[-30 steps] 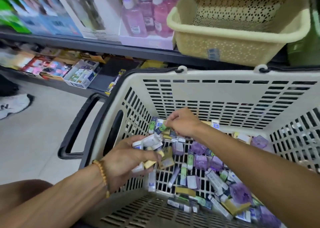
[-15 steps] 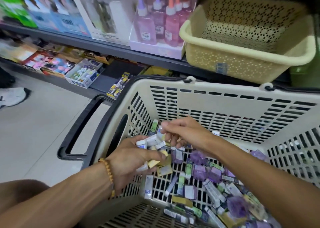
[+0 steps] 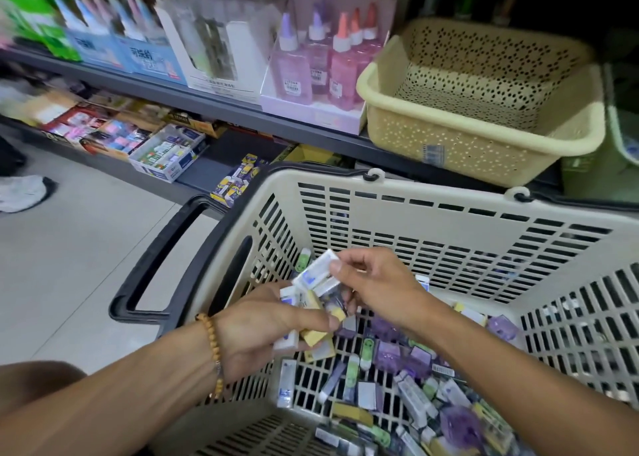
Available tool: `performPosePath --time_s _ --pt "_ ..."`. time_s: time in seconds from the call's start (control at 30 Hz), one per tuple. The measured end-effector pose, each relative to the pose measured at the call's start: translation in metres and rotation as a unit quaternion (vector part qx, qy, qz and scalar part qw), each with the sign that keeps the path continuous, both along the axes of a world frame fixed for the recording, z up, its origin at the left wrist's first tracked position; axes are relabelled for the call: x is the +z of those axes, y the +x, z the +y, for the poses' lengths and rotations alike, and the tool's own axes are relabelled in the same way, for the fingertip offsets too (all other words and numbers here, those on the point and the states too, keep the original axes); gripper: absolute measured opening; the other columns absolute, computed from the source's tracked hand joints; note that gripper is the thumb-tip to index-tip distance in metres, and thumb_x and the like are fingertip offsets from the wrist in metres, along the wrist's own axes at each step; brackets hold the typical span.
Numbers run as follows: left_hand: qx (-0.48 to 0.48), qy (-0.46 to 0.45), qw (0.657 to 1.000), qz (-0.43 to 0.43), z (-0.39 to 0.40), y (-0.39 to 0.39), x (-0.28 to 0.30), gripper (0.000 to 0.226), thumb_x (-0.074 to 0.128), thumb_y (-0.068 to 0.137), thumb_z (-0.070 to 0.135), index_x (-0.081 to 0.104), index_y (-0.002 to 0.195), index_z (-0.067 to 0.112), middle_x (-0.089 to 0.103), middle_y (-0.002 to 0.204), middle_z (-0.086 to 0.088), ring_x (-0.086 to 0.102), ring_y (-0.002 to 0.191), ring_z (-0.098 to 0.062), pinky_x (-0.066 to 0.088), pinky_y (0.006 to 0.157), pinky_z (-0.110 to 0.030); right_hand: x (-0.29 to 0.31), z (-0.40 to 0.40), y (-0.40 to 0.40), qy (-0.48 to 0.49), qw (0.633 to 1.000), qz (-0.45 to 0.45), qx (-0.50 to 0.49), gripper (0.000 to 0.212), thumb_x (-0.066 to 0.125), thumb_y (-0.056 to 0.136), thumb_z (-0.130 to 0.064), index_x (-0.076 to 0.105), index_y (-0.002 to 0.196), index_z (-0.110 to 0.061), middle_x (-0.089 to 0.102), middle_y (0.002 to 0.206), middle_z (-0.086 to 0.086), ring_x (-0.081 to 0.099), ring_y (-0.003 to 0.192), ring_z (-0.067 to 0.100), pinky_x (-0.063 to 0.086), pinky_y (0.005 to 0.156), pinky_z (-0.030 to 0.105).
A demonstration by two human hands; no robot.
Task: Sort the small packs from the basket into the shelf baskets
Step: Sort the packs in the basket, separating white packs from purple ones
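Evidently gathering matching packs at frame centre.
Left hand [image 3: 256,331] clutched a bunch of packs [image 3: 304,317]; right hand [image 3: 377,282] pinched one white pack [image 3: 316,272] to add.

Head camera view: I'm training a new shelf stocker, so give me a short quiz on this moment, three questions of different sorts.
1. True or false: the yellow shelf basket already holds packs.
2. Multiple choice: the right hand pinches
A. a purple pack
B. a white pack
C. a glue bottle
3. Fill in: the left hand holds a bunch of white and ____ packs above the shopping basket.

Key
1. False: no packs show in what can be seen of its inside.
2. B
3. yellow
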State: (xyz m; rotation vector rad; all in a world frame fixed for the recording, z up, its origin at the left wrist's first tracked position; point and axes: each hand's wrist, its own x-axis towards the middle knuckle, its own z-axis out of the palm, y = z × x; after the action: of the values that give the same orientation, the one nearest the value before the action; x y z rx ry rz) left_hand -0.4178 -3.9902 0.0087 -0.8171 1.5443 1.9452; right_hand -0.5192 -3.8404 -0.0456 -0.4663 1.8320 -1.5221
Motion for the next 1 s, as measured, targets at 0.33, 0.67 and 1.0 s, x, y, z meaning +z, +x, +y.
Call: performPosePath --time_s 0.33,0.67,1.0 --pt "0.059 0.047 0.996 -0.054 0.0 0.005 -0.005 0.026 0.081 0.057 0.005 0.077 0.083 0.001 0.074 0.099 -0.018 0.072 0.08 -0.023 0.059 0.055 -0.025 -0.029 -0.002 -0.025 0.16 0.986 0.002 -0.041 0.024 0.056 0.099 -0.024 0.071 0.089 -0.007 0.053 0.048 -0.002 0.043 0.035 0.006 0.033 0.036 0.017" --pt "0.149 0.081 0.983 -0.067 -0.005 0.005 -0.006 0.029 0.082 0.065 0.016 0.076 0.089 0.001 0.065 0.084 -0.017 0.06 0.078 -0.027 0.059 0.055 -0.029 -0.048 -0.032 -0.026 0.194 0.974 0.036 -0.109 0.024 0.073 0.088 -0.025 0.07 0.065 -0.016 0.065 0.049 0.0 0.062 0.044 0.013 0.048 0.045 0.022" --pt "0.202 0.085 0.974 -0.059 -0.006 0.001 -0.002 0.05 0.08 0.059 0.024 0.071 0.101 -0.001 0.065 0.094 -0.023 0.065 0.078 -0.032 0.059 0.054 -0.032 -0.013 -0.013 -0.01 0.07 0.994 -0.005 -0.089 0.029 0.049 0.1 -0.036 0.071 0.092 -0.018 0.071 0.088 0.007 0.068 0.067 0.011 0.057 0.06 0.029"
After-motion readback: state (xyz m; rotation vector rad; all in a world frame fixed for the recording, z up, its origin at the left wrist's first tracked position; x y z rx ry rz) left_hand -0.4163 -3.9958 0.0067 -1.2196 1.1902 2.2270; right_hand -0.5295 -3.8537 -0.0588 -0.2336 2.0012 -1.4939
